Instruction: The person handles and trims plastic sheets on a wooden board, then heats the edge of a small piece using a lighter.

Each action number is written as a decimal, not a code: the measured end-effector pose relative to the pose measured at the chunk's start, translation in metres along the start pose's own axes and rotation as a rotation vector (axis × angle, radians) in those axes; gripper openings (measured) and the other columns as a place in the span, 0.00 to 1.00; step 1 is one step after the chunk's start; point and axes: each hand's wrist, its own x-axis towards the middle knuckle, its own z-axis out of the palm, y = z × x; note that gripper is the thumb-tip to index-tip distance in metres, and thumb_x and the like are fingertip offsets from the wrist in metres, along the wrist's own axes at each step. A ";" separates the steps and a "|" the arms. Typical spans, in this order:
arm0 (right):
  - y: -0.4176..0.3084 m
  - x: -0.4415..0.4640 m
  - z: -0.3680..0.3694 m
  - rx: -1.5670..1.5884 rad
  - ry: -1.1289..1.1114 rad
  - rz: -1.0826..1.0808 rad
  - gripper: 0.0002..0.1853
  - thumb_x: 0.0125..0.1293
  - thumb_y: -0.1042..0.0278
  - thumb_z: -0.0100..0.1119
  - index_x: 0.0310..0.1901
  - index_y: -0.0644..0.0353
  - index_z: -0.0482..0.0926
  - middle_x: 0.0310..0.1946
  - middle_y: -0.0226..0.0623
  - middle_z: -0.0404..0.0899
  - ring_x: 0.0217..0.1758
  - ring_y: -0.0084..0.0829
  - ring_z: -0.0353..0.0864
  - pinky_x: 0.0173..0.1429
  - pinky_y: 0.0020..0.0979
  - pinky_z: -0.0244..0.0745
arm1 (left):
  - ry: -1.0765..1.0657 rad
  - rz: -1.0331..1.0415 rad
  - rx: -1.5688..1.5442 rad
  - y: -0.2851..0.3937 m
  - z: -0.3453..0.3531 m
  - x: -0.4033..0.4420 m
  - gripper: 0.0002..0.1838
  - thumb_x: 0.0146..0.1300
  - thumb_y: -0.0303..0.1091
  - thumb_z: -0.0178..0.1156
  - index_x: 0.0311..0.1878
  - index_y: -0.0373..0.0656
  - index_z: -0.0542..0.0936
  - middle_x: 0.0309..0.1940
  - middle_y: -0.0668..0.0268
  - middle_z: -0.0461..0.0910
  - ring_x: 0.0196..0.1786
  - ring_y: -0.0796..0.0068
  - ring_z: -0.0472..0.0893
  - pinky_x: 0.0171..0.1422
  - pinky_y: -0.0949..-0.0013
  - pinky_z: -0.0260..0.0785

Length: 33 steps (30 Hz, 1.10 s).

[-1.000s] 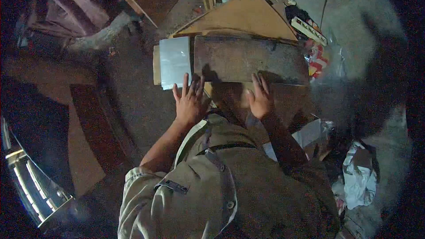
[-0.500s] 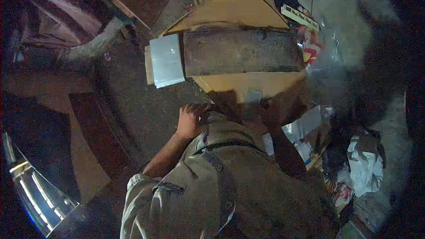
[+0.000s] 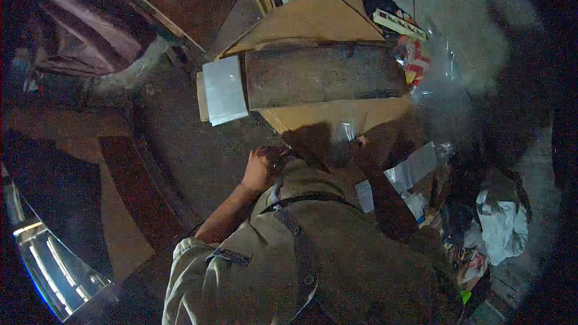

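My left hand [image 3: 263, 165] rests by my left knee, apparently on the trouser leg, its fingers loosely bent and partly in shadow. Nothing shows in it. My right hand [image 3: 361, 149] is dark in shadow, in front of my lap. Its fingertips pinch the edge of a small clear plastic bag [image 3: 347, 132], which catches light. Beyond my hands a worn dark board [image 3: 325, 75] lies across a tan cardboard sheet [image 3: 307, 18]. A stack of clear plastic bags [image 3: 225, 91] sits at the board's left end.
A power strip [image 3: 399, 24] and a red-and-white packet [image 3: 414, 63] lie at the far right. Beside my right leg are plastic sheets [image 3: 415, 165] and a white bag [image 3: 501, 225]. Brown panels [image 3: 174, 0] lean at the upper left.
The small plastic bag near my right hand has shifted and now reflects more light, with the fingertips showing beside it. My left hand has turned slightly inward. The view has tilted a little.
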 end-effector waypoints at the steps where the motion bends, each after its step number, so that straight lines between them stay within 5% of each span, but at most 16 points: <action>1: 0.003 -0.001 0.002 0.066 0.062 -0.078 0.18 0.59 0.54 0.57 0.37 0.64 0.75 0.29 0.44 0.78 0.34 0.41 0.79 0.38 0.40 0.72 | 0.005 0.003 -0.012 0.000 0.001 0.000 0.15 0.57 0.35 0.58 0.48 0.46 0.79 0.44 0.58 0.80 0.46 0.53 0.78 0.47 0.52 0.68; 5: -0.035 -0.013 -0.024 -0.093 0.004 -0.088 0.18 0.59 0.56 0.57 0.39 0.65 0.74 0.28 0.44 0.77 0.33 0.38 0.79 0.37 0.38 0.72 | -0.033 -0.021 -0.122 0.010 -0.005 0.006 0.16 0.57 0.33 0.58 0.49 0.43 0.79 0.45 0.55 0.80 0.47 0.51 0.78 0.48 0.53 0.70; 7: -0.032 -0.016 -0.023 0.418 0.136 -0.174 0.16 0.58 0.59 0.58 0.38 0.65 0.75 0.27 0.40 0.77 0.31 0.31 0.78 0.36 0.35 0.72 | -0.073 -0.071 -0.219 0.022 -0.015 0.009 0.16 0.57 0.33 0.58 0.50 0.41 0.78 0.46 0.53 0.79 0.48 0.51 0.78 0.51 0.55 0.70; 8: -0.029 -0.015 -0.024 0.416 0.139 -0.177 0.16 0.58 0.59 0.58 0.38 0.65 0.75 0.27 0.40 0.77 0.31 0.31 0.78 0.36 0.35 0.72 | -0.115 -0.127 -0.315 0.025 -0.017 0.010 0.17 0.57 0.32 0.58 0.50 0.40 0.78 0.47 0.52 0.79 0.49 0.51 0.78 0.53 0.57 0.70; 10: -0.035 -0.012 -0.031 0.769 -0.038 0.087 0.14 0.58 0.60 0.59 0.37 0.64 0.75 0.26 0.35 0.76 0.29 0.25 0.76 0.35 0.31 0.71 | -0.106 -0.076 -0.298 0.018 -0.008 0.011 0.17 0.58 0.32 0.58 0.51 0.39 0.77 0.48 0.51 0.78 0.51 0.52 0.78 0.55 0.59 0.70; 12: -0.053 -0.021 -0.049 0.731 -0.084 0.097 0.14 0.58 0.60 0.59 0.38 0.63 0.75 0.27 0.33 0.76 0.29 0.24 0.76 0.35 0.30 0.71 | -0.097 -0.024 -0.280 0.014 0.000 0.013 0.17 0.59 0.32 0.58 0.52 0.37 0.76 0.49 0.50 0.78 0.52 0.54 0.78 0.57 0.60 0.69; 14: -0.060 -0.025 -0.056 0.691 -0.129 0.105 0.14 0.58 0.60 0.59 0.38 0.63 0.75 0.28 0.32 0.77 0.29 0.24 0.76 0.36 0.29 0.71 | -0.189 -0.291 -0.758 0.019 0.007 0.018 0.18 0.63 0.33 0.57 0.54 0.36 0.75 0.50 0.52 0.77 0.55 0.61 0.77 0.59 0.63 0.68; 18: -0.098 -0.040 -0.079 0.703 -0.099 -0.027 0.13 0.60 0.62 0.58 0.41 0.63 0.75 0.30 0.29 0.77 0.32 0.21 0.75 0.39 0.26 0.71 | -0.255 -0.160 -0.834 0.042 -0.005 0.042 0.21 0.63 0.38 0.59 0.55 0.35 0.73 0.51 0.55 0.77 0.57 0.66 0.74 0.61 0.65 0.65; 23: -0.131 -0.056 -0.081 0.735 -0.169 -0.094 0.16 0.58 0.64 0.61 0.45 0.61 0.74 0.33 0.29 0.76 0.34 0.22 0.75 0.40 0.27 0.71 | -0.282 -0.369 -1.224 0.082 -0.021 0.063 0.27 0.58 0.44 0.65 0.54 0.34 0.73 0.52 0.59 0.76 0.55 0.70 0.73 0.61 0.65 0.64; 27: -0.139 -0.060 -0.080 0.924 -0.312 -0.195 0.22 0.56 0.64 0.63 0.50 0.63 0.71 0.41 0.32 0.76 0.43 0.24 0.75 0.48 0.29 0.72 | -0.365 -0.311 -1.064 0.080 -0.020 0.074 0.25 0.58 0.43 0.65 0.53 0.36 0.74 0.51 0.61 0.76 0.52 0.72 0.74 0.59 0.66 0.65; 29: -0.149 -0.064 -0.087 0.842 -0.303 -0.153 0.24 0.55 0.64 0.64 0.51 0.65 0.70 0.41 0.33 0.77 0.46 0.25 0.75 0.49 0.30 0.72 | -0.192 0.031 -1.122 0.052 0.016 0.072 0.22 0.56 0.40 0.66 0.50 0.38 0.77 0.48 0.64 0.78 0.49 0.73 0.75 0.56 0.67 0.66; 30: -0.145 -0.063 -0.086 0.839 -0.302 -0.153 0.24 0.55 0.64 0.64 0.51 0.65 0.70 0.41 0.33 0.77 0.46 0.25 0.75 0.49 0.30 0.72 | -0.190 0.033 -1.124 0.052 0.014 0.075 0.22 0.56 0.40 0.66 0.50 0.38 0.77 0.48 0.64 0.78 0.49 0.73 0.75 0.56 0.67 0.66; 33: -0.138 -0.059 -0.087 0.728 -0.257 -0.117 0.24 0.55 0.63 0.63 0.51 0.65 0.71 0.41 0.34 0.77 0.46 0.26 0.75 0.50 0.30 0.72 | -0.127 0.277 -0.396 0.058 0.010 0.080 0.24 0.52 0.38 0.65 0.52 0.41 0.75 0.45 0.67 0.78 0.49 0.72 0.75 0.57 0.67 0.66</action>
